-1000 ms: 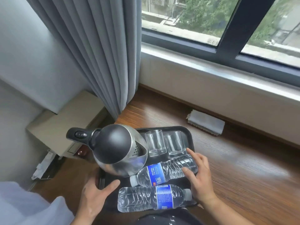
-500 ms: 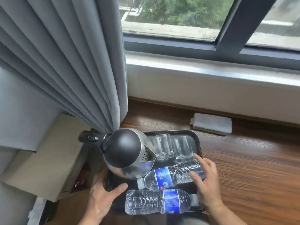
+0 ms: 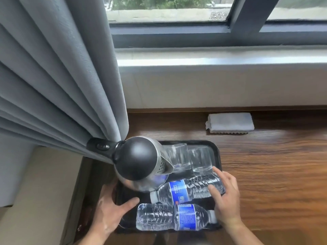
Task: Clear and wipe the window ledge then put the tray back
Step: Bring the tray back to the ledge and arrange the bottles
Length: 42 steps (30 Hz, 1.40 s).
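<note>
Over the wooden ledge (image 3: 269, 177) is the black tray (image 3: 217, 152), contact unclear; the left hand (image 3: 108, 212) grips its left rim, fingers hidden beneath; the right hand (image 3: 229, 198) clasps the right rim, thumb on a water bottle (image 3: 187, 190).

Black tray (image 3: 218, 156), loaded, sits at lower centre on the brown wooden ledge (image 3: 269, 167); a folded white cloth (image 3: 230, 122) lies apart, upper right.
</note>
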Available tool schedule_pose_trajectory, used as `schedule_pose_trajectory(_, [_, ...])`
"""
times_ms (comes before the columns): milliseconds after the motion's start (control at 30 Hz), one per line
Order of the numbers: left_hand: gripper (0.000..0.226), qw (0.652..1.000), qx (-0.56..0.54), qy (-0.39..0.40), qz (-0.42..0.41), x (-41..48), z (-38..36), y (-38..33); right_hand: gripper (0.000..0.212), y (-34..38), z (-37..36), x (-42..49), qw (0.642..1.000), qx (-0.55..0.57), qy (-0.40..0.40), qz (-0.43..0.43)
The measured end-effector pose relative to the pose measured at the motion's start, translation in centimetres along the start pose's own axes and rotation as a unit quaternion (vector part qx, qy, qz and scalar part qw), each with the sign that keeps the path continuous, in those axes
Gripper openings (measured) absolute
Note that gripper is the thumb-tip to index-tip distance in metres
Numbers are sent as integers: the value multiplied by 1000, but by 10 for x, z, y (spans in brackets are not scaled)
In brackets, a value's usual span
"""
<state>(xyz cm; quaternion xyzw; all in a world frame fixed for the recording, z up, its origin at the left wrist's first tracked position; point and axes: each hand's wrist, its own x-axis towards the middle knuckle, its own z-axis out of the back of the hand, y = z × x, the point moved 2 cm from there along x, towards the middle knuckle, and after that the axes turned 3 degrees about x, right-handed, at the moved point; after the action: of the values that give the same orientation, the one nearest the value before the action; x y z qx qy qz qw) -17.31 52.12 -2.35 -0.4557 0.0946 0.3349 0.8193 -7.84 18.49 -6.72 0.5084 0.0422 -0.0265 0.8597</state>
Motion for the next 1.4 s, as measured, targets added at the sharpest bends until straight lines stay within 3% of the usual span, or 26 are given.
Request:
schedule_pose_trajectory(100, [135,1000,16,2,-3,7,0,1,51,1,-3,2,1000,3,-10,-7])
schedule_pose_trajectory(200, [111,1000,10,-8,-1,11,-2,1,49,-2,-7,4,1000,0,-13,-13])
schedule_pose_trajectory(367, [125,1000,22,6,0,20,-5,8,50,-9,-12,6,999,-2,-15,-32])
schedule_pose_trajectory(500, [108,999,37,4,-4,27,-6,10,51,-9,-15,7,999,-3,-15,-38])
schedule_pose_trajectory(700, [117,999,33,7,-16,38,-6,11,53,-13,-22,20,999,-17,-7,-49])
schedule_pose_trajectory(867, [76,999,16,-8,-37,49,-6,9,51,-4,-25,36,999,-23,2,-43])
schedule_pose_trajectory(1100, [86,997,26,-24,-71,67,-4,0,55,4,-32,62,999,-25,12,-39])
schedule_pose_trajectory(1233, [63,996,20,-26,-87,80,-4,-5,56,8,-35,77,999,-23,11,-46])
schedule_pose_trajectory(1400, [59,993,-1,-15,-115,94,-4,-17,56,13,-35,95,999,-20,3,-39])
